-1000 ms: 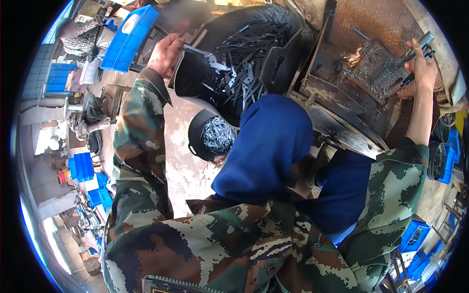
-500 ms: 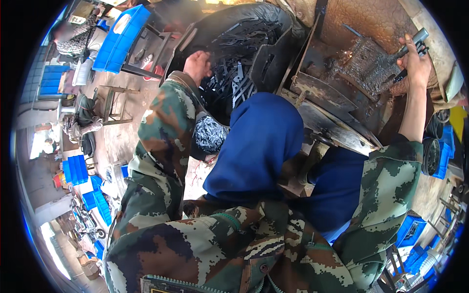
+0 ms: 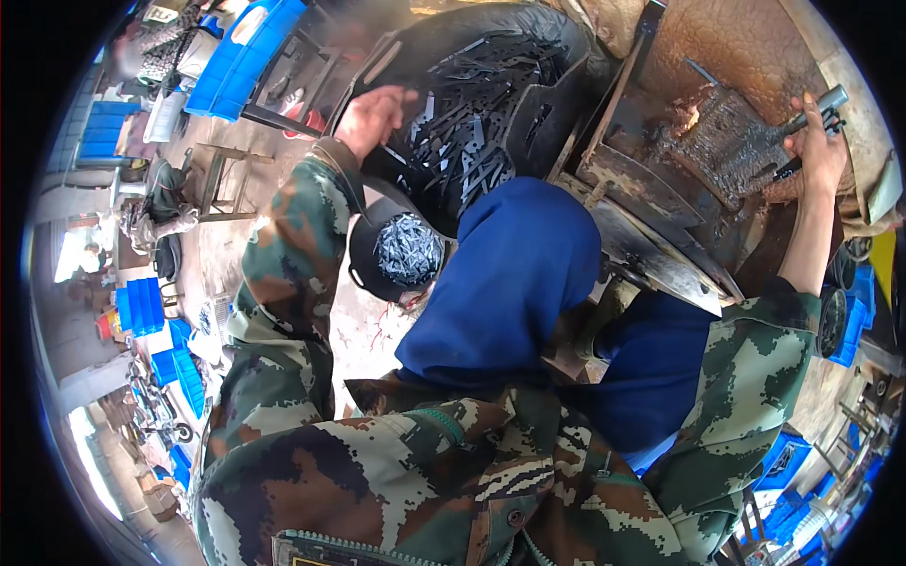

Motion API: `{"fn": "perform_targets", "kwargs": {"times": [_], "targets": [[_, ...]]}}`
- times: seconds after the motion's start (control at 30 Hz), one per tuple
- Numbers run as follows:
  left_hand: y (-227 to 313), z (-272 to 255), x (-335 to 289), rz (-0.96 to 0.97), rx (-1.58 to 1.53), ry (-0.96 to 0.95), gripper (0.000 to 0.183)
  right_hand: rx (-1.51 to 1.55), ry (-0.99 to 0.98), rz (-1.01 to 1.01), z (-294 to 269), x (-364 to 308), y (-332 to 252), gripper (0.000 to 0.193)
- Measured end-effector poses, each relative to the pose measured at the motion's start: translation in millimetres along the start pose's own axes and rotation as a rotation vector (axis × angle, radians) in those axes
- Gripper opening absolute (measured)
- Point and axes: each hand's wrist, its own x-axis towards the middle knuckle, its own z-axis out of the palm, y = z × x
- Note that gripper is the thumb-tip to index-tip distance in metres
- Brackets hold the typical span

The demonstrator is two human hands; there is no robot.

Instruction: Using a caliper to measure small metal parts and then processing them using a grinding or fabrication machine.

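Note:
At the left rim of a large black tub (image 3: pixel 385 83), my left hand (image 3: pixel 371 118) hovers with its fingers loosely stretched out and nothing visible in them. Many thin dark metal strips (image 3: pixel 462 141) lie heaped in the tub. Below that hand stands a black bucket (image 3: pixel 366 259) holding small shiny metal pieces (image 3: pixel 409 250). My right hand (image 3: pixel 817 156) is wrapped round a grey cylindrical handle (image 3: pixel 829 102) at the far right. Beside it is a wet, dark, crusted block (image 3: pixel 722 141) inside a brown-stained metal box (image 3: pixel 642 193). The handle's lower end is hidden by my fingers.
A blue bin (image 3: pixel 243 61) rests on a stand at upper left, near a wooden stool (image 3: pixel 231 184). My knee in blue cloth (image 3: pixel 528 236) sits between tub and box. More blue bins (image 3: pixel 854 302) stand at right. Another person (image 3: pixel 170 47) is at far upper left.
My left hand has moved left and slightly up, from over the strips to the tub's rim, its fingers loosening. The bucket shows more fully. My right hand keeps its grip on the handle.

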Motion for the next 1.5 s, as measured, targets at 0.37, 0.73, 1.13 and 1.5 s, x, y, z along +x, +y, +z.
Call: {"fn": "perform_targets", "kwargs": {"times": [0.37,0.73,1.13,1.5], "targets": [[160.2,104.1,-1.7,0.284,-0.743,-0.264,0.012,0.008,-0.022,-0.008,4.4,8.8,7.3,0.031],[297.6,331.4,14.5,0.387,-1.119,-0.406,0.021,0.073,-0.127,-0.322,-23.4,63.5,72.6,0.031],[264.5,329.8,0.4,0.304,-0.552,-0.135,0.024,0.137,-0.179,-0.111,-21.5,52.7,52.2,0.035],[275.0,348.6,-0.9,0.427,-0.566,-0.027,0.026,0.108,-0.105,-0.064,-31.7,40.4,62.2,0.033]]}}
